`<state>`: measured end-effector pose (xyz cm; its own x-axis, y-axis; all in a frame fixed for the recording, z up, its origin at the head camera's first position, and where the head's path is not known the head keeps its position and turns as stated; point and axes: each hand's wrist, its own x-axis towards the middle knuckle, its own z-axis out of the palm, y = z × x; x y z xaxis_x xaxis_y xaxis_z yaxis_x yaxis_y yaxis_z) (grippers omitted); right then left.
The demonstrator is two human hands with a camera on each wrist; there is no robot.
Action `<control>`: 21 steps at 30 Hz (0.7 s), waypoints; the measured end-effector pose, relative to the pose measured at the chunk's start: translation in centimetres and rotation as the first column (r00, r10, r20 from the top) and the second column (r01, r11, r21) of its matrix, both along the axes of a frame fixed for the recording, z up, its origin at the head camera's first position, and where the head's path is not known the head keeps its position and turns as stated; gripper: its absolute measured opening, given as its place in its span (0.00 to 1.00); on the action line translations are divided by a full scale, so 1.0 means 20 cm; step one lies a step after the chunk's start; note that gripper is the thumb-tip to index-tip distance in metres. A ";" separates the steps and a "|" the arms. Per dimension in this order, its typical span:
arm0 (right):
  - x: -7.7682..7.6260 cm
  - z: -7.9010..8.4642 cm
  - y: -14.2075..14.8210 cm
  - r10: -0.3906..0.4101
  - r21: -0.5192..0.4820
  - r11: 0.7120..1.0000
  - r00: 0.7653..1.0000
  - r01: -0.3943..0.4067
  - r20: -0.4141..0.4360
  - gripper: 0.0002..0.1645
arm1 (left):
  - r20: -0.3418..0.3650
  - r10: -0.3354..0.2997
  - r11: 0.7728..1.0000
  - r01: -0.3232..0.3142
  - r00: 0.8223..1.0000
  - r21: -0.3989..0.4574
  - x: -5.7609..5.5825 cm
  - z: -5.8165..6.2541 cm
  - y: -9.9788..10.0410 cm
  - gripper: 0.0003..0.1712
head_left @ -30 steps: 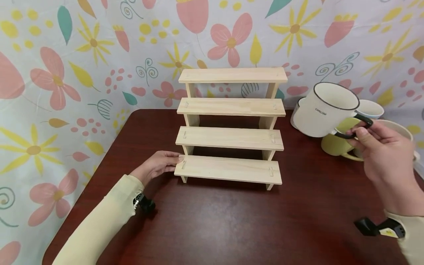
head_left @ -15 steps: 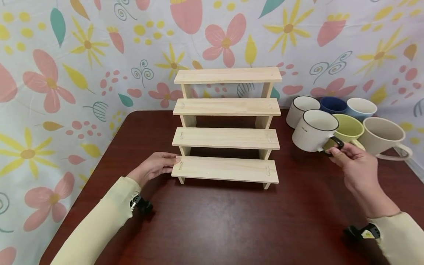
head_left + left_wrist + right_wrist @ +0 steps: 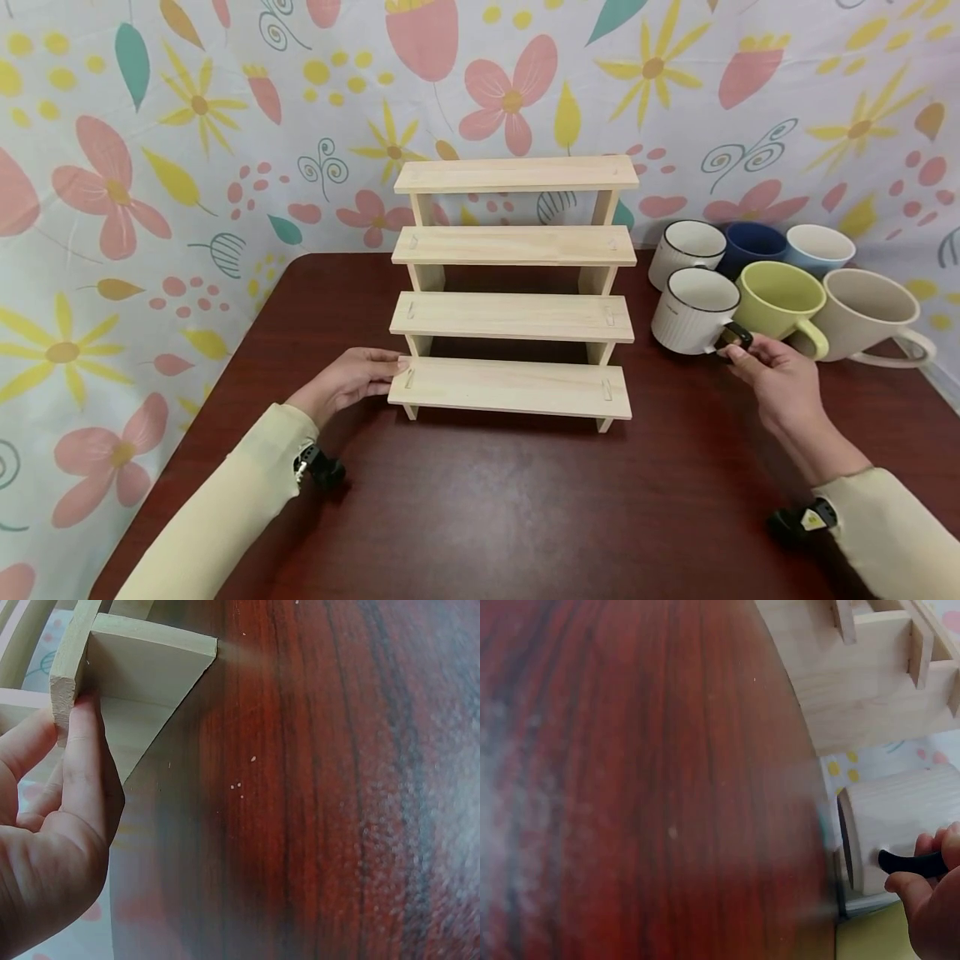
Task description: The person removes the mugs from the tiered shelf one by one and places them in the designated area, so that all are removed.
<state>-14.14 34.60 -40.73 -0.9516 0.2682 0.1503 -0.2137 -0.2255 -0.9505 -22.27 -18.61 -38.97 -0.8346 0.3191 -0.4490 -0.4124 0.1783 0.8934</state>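
Note:
At the left end of a pale wooden tiered display stand [image 3: 510, 385], my left hand [image 3: 347, 382] pinches the lowest board. The left wrist view shows the thumb on one face of that board [image 3: 66, 679] and the fingers on the other. On the right, my right hand [image 3: 787, 387] grips the black handle of a white ribbed mug [image 3: 684, 323] with a dark rim. This mug is upright at table level, in front of a similar white mug [image 3: 667, 262] and left of a yellow-green mug [image 3: 780, 304]. In the right wrist view, thumb and fingers close round the handle [image 3: 911, 864].
A dark blue mug [image 3: 752, 243], a light blue one [image 3: 819, 250] and a large beige mug [image 3: 858, 321] stand grouped at the back right. The dark red-brown table [image 3: 495, 508] extends in front of the stand. A floral cloth [image 3: 495, 75] hangs behind.
My right hand has brought the white mug down and leftward, from above the other mugs to the front of the group, and the mug is now upright. The left hand keeps its hold.

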 end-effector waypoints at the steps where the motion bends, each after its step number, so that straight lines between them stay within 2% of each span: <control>1: 0.00 -0.01 0.00 0.002 0.008 1.000 1.000 -0.002 -0.002 0.17 | 0.000 0.000 1.000 0.000 1.000 -0.002 0.00 0.00 0.00 0.31; 10: -0.06 -0.04 0.02 0.014 0.022 1.000 1.000 -0.014 -0.009 0.17 | -0.007 -0.008 1.000 0.008 1.000 -0.014 0.00 0.01 0.01 0.32; 17: -0.11 -0.04 0.03 0.036 0.041 0.998 0.997 -0.038 0.064 0.17 | -0.007 -0.004 1.000 0.004 1.000 -0.022 0.01 0.01 0.01 0.32; 21: -0.16 -0.03 0.03 0.036 -0.003 0.999 0.995 -0.036 0.096 0.19 | -0.011 0.000 1.000 0.000 1.000 -0.029 0.01 0.00 0.00 0.33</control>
<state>-17.27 35.23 -41.26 -0.9706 0.2336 0.0572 -0.1129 -0.2325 -0.9660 -22.08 -18.59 -38.96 -0.8393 0.3065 -0.4491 -0.4028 0.2042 0.8922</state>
